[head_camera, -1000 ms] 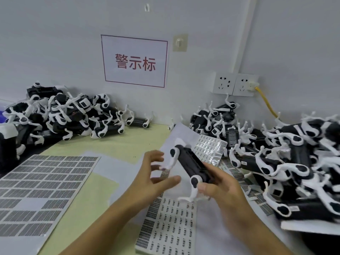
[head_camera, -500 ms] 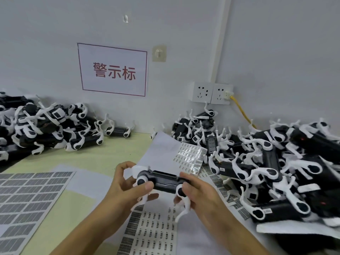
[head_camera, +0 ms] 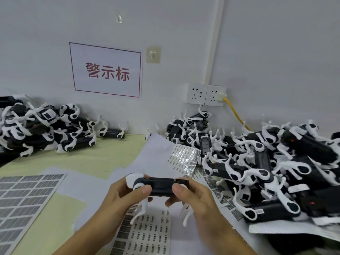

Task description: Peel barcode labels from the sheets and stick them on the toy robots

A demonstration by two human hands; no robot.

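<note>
Table (head_camera: 95,159) yellow-green, wall behind. Big heap of toy robots (head_camera: 287,162) at right, smaller heap (head_camera: 42,129) at far left. Label sheet (head_camera: 22,203) at left, another label sheet (head_camera: 145,234) under my hands. Toy robot (head_camera: 161,186) held level above this sheet, legs hanging down. My left hand (head_camera: 127,197) grips one end, my right hand (head_camera: 193,197) grips other end, thumbs on top.

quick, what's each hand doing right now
Left hand: gripping the left end of the toy robot.
Right hand: gripping the robot's right end.
</note>
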